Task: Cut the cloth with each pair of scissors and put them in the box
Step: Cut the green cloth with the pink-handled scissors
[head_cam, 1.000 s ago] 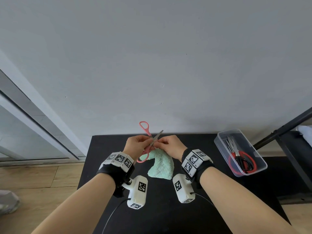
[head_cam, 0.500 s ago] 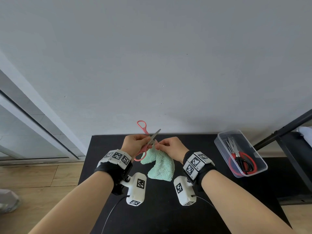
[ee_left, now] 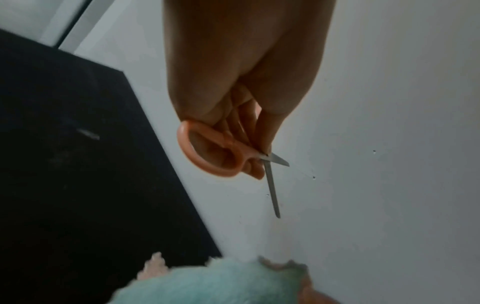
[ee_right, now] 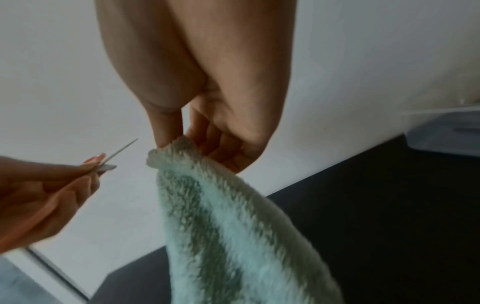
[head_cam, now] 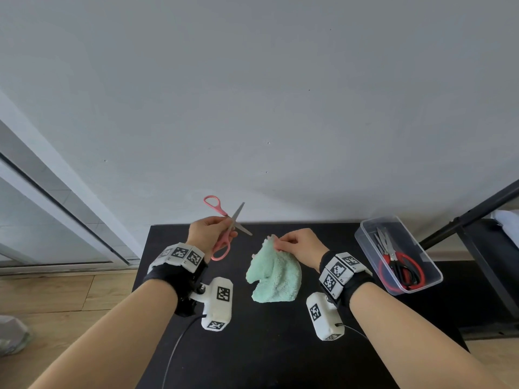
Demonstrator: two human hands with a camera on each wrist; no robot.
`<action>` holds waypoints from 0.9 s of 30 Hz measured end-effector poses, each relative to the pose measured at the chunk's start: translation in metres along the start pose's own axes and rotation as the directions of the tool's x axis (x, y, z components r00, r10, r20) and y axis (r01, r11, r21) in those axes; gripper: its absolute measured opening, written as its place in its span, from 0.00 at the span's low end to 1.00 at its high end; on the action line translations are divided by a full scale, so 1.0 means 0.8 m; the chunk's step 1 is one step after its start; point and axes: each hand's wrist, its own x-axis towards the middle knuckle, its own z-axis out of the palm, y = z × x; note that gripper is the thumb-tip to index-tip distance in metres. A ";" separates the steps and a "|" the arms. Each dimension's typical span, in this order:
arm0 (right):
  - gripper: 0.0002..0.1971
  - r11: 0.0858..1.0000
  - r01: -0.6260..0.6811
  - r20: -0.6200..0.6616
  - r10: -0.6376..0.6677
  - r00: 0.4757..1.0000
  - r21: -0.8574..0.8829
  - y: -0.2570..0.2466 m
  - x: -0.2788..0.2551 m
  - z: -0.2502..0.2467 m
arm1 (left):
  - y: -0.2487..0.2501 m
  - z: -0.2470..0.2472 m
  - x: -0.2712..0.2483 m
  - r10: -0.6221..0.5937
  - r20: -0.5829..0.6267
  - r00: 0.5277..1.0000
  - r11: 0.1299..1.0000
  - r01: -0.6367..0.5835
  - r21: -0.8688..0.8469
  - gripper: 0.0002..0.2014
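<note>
A: Where do the pink-handled scissors (head_cam: pixel 224 231) sit against the cloth?

B: The left hand (head_cam: pixel 209 234) grips them near the pivot, blades spread in an X, one handle loop sticking up past the fingers, the other hanging below. The mint-green terry cloth (head_cam: pixel 273 272) lies to their right, apart from the blades. The right hand (head_cam: pixel 299 245) pinches its top edge between thumb and fingers and holds it up; the rest drapes onto the black table (head_cam: pixel 280 355).

A: So which way does the coming move run?

B: My guess is either rightward into the cloth edge for a snip or, if this pair has had its cut, on to the clear plastic box (head_cam: pixel 432 279). That box stands at the far right of the table, beyond the right hand, so the right hand is nearer to it. The open blades point roughly up and right, toward the cloth side.

A: What's already in the box?

B: Red-handled scissors and at least one more pair with dark handles; the count is hard to make out.

A: Anything hidden?

B: Whether the cloth edge carries a fresh cut: it looks ragged, but the wrist views are blurred. The fingers hide the scissors' pivot too.
</note>
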 end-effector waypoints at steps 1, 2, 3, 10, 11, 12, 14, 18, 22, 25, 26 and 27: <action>0.10 0.998 0.009 -0.033 -0.007 0.999 0.064 -0.001 0.000 0.000 | 0.002 -0.002 0.000 -0.018 0.028 0.999 1.000 0.018 0.003 0.02; 0.10 0.992 0.022 -0.062 -0.014 0.998 0.128 -0.003 0.001 0.002 | 0.003 -0.003 -0.002 -0.038 0.057 0.998 0.999 0.037 0.016 0.02; 0.10 0.982 0.038 -0.087 -0.022 0.996 0.186 -0.006 0.002 0.005 | 0.002 -0.001 -0.004 -0.056 0.084 0.995 0.998 0.053 0.030 0.02; 0.10 0.931 0.061 -0.058 -0.043 0.997 0.359 -0.020 0.012 0.024 | -0.006 0.014 -0.018 -0.078 0.209 0.975 0.997 0.074 0.024 0.10; 0.10 0.926 0.058 -0.052 -0.042 0.998 0.373 -0.019 0.013 0.026 | -0.006 0.015 -0.020 -0.073 0.215 0.974 0.997 0.066 0.040 0.10; 0.11 0.923 0.060 -0.048 -0.045 0.998 0.380 -0.019 0.015 0.029 | -0.005 0.016 -0.021 -0.064 0.219 0.974 0.997 0.053 0.056 0.10; 0.12 0.926 0.065 -0.036 -0.055 0.998 0.371 -0.018 0.017 0.034 | -0.005 0.016 -0.022 -0.036 0.222 0.974 0.996 0.015 0.093 0.10; 0.09 0.942 0.070 0.005 -0.076 0.997 0.328 -0.018 0.019 0.036 | -0.005 0.016 -0.024 0.027 0.222 0.975 0.976 -0.074 0.207 0.09; 0.07 0.967 0.069 0.048 -0.083 0.995 0.245 -0.017 0.019 0.036 | -0.005 0.019 -0.022 0.032 0.232 0.972 0.973 -0.084 0.217 0.07; 0.06 0.977 0.059 0.068 -0.075 0.995 0.203 -0.018 0.017 0.036 | -0.005 0.021 -0.020 0.024 0.229 0.973 0.969 -0.079 0.234 0.06; 0.06 0.979 0.058 0.070 -0.073 0.995 0.193 -0.020 0.016 0.035 | -0.005 0.022 -0.020 0.025 0.229 0.973 0.969 -0.080 0.236 0.06; 0.04 0.983 0.057 0.073 -0.070 0.995 0.175 -0.020 0.016 0.034 | -0.005 0.022 -0.020 0.025 0.226 0.974 0.969 -0.079 0.234 0.06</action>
